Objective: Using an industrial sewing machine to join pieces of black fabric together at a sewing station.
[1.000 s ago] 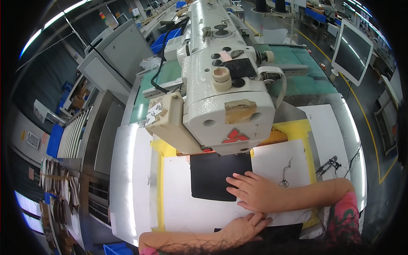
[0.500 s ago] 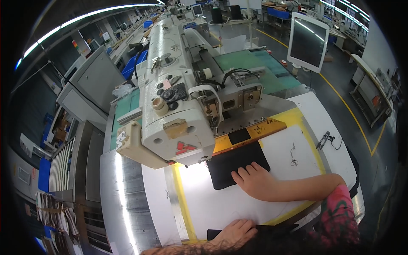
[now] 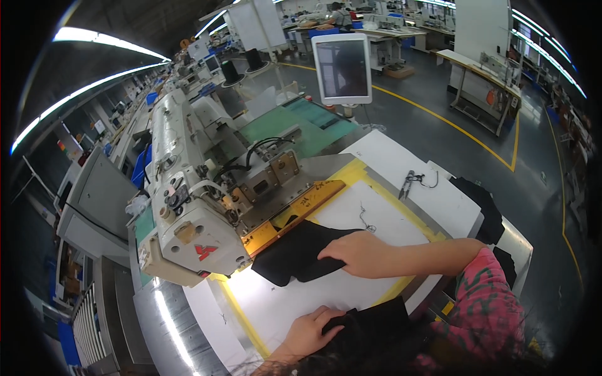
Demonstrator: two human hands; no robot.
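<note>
One fisheye, head-worn, looks down — near left hand (image 3: 313,331) and right hand (image 3: 365,254).

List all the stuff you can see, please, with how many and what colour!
Cloth piece: one, black, against the clamp bar
Second cloth: one, black, lower edge
More cloth: count unclear, black, table's right side
Clamp bar: one, orange, beside the machine's head
Sewing machine: one, white, left of centre
Work sheet: one, white, under the cloth piece
Tape: several strips, yellow, around the work sheet
Loose thread: count unclear, dark, on the work sheet
Snips: one, metallic, right of the tape
Screen: one, dark, white-framed, behind
Thread cones: two, black, behind
Ceiling lights: several, white, overhead
Sleeve: one, pink patterned, right arm
Left grip: one, bare, beside the second cloth
Right grip: one, bare, on the cloth piece
</note>
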